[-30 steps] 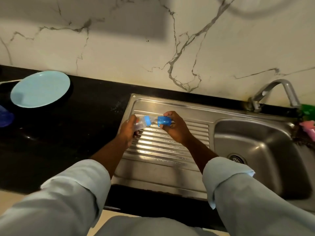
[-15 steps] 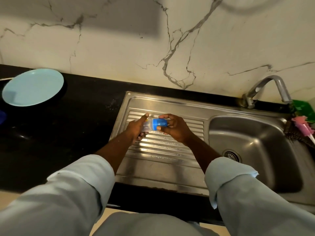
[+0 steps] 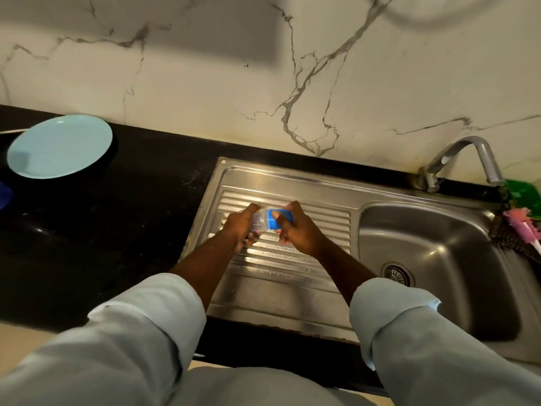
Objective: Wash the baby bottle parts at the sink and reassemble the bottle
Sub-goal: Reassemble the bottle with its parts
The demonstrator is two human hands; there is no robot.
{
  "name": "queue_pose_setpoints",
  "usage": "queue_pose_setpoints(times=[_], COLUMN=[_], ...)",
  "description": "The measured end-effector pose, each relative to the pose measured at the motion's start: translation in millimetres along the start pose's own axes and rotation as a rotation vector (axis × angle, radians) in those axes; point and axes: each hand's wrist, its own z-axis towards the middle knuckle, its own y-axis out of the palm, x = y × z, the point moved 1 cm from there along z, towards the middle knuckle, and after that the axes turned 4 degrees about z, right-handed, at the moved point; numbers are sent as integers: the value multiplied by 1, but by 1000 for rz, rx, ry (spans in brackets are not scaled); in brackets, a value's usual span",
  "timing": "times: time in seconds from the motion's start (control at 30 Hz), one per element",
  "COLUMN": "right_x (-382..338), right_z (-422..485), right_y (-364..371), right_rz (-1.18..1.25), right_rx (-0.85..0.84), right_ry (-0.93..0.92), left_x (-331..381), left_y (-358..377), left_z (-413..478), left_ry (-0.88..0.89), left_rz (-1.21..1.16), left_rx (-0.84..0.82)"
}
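Over the ribbed steel drainboard (image 3: 322,218) I hold a small clear baby bottle (image 3: 260,221) lying sideways. My left hand (image 3: 240,227) grips its clear body from the left. My right hand (image 3: 295,230) grips the blue cap (image 3: 281,215) at the bottle's right end, and the cap sits against the blue collar. The nipple is hidden under the cap. Both hands are close together, a little above the drainboard.
The sink basin (image 3: 433,253) with its drain (image 3: 397,273) lies to the right, under a steel faucet (image 3: 465,159). A pink brush (image 3: 524,222) and green item (image 3: 524,193) sit at the far right. A light blue plate (image 3: 60,146) rests on the black counter (image 3: 117,230).
The blue cap in my right hand was apart from the bottle; it has moved left onto the bottle's collar. Both hands came closer together.
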Motion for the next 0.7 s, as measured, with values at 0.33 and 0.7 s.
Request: queue_pose_setpoints(times=[0.33,0.7], right_x=[-13,-13], right_z=[5,31], right_y=[9,12], right_rz=[417,482], right_rx=[88,207], right_ry=[180,206], left_x=[11,19], left_y=[-3,-34], left_z=[-5,-4], left_ry=[83,255], left_rz=[2,260], left_rx=[-72,-148])
